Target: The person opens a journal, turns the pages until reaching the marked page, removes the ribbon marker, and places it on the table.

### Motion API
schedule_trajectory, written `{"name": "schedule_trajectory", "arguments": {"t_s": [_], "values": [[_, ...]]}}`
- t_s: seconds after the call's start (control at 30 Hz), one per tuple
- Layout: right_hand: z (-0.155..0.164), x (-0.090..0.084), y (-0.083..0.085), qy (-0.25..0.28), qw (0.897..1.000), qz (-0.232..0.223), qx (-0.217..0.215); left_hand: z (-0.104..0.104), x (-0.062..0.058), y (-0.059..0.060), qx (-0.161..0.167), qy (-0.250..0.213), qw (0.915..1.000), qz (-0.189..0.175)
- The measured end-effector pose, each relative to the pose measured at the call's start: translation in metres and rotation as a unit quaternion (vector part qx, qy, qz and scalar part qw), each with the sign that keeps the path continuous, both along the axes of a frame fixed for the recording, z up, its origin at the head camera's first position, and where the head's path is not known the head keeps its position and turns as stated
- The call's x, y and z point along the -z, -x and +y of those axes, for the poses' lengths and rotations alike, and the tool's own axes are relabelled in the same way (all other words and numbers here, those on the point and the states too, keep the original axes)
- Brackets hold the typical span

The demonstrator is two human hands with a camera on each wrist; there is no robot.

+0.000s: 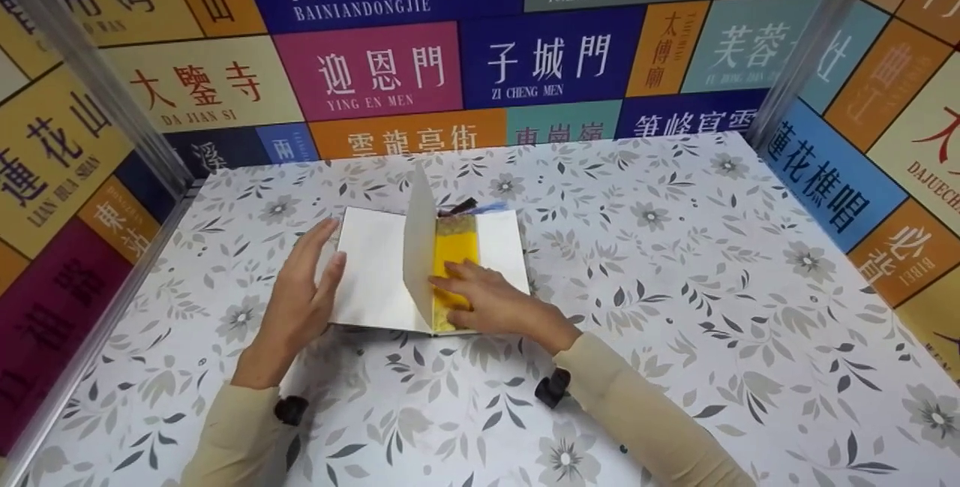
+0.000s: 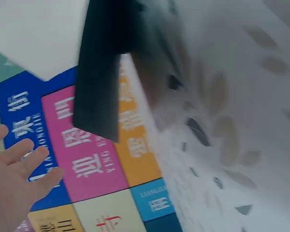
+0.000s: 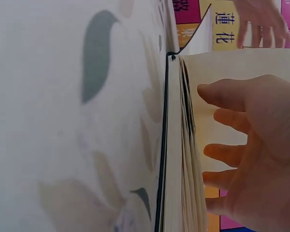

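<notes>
At centre of the flower-print surface (image 1: 675,262) lies an open notebook (image 1: 375,277), dark cover down, blank pages up. One leaf (image 1: 418,247) stands near upright over the spine, mid-turn. A yellow bookmark (image 1: 455,247) lies flat on the right-hand page, close to the gutter; its tassel (image 1: 469,207) pokes out past the top edge of the book.

Right hand (image 1: 487,303): fingers (image 1: 450,277) straight and slightly spread, pressing down on the lower part of the bookmark. No pinch seen. The right wrist view shows the same loosely spread fingers above the page block.

Left hand (image 1: 304,296): open, fingers together and relaxed, resting at the left edge of the left-hand page, steadying the book. Not holding anything.

Judgement: step in hand looks like seating the bookmark in the gutter while a page is being turned over it. Next move probably calls for keeping the bookmark pinned until the standing leaf comes down, then sliding the right hand out without dragging the strip.

Surroundings: walls of coloured sign panels (image 1: 375,70) on three sides, metal corner posts (image 1: 814,44). Nothing else sits near the book. The upright leaf stands just left of the right hand and partly hides the gutter.
</notes>
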State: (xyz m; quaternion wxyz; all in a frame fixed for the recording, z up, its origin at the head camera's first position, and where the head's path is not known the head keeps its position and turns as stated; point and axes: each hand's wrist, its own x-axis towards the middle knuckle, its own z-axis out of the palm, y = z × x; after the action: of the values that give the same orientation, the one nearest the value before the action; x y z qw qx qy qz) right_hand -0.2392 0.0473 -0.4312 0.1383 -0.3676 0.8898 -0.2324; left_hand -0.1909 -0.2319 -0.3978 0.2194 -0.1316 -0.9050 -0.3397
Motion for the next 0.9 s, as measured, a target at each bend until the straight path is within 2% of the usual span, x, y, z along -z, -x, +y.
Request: {"name": "schedule_trajectory", "arguments": {"t_s": [0.1, 0.2, 0.27, 0.37, 0.43, 0.53, 0.7, 0.8, 0.9], "values": [[0.000, 0.000, -0.001, -0.027, 0.999, -0.024, -0.001, 0.004, -0.004, -0.004, 0.006, 0.000, 0.9995, 0.030], [0.001, -0.001, -0.003, -0.051, 0.997, -0.054, -0.005, 0.008, -0.006, -0.004, 0.018, 0.026, 0.9990, 0.032], [0.001, -0.002, -0.004, -0.064, 0.996, -0.065, -0.010, 0.010, -0.006, -0.003, 0.018, 0.056, 0.9982, 0.012], [0.001, -0.004, -0.004, -0.082, 0.994, -0.068, -0.018, 0.011, -0.005, 0.001, 0.013, 0.113, 0.9922, -0.050], [0.000, -0.006, -0.003, -0.091, 0.993, -0.071, -0.020, 0.013, -0.002, 0.005, 0.012, 0.157, 0.9821, -0.103], [-0.001, -0.008, -0.002, -0.103, 0.992, -0.072, -0.022, 0.015, 0.002, 0.013, 0.022, 0.208, 0.9621, -0.175], [-0.002, -0.008, -0.001, -0.114, 0.991, -0.069, -0.014, 0.024, 0.009, 0.027, 0.038, 0.254, 0.9240, -0.283], [-0.003, -0.007, -0.001, -0.116, 0.991, -0.069, -0.008, 0.030, 0.013, 0.036, 0.047, 0.272, 0.9034, -0.328], [-0.003, -0.007, -0.001, -0.117, 0.991, -0.066, -0.008, 0.036, 0.014, 0.044, 0.053, 0.282, 0.8866, -0.362]]}}
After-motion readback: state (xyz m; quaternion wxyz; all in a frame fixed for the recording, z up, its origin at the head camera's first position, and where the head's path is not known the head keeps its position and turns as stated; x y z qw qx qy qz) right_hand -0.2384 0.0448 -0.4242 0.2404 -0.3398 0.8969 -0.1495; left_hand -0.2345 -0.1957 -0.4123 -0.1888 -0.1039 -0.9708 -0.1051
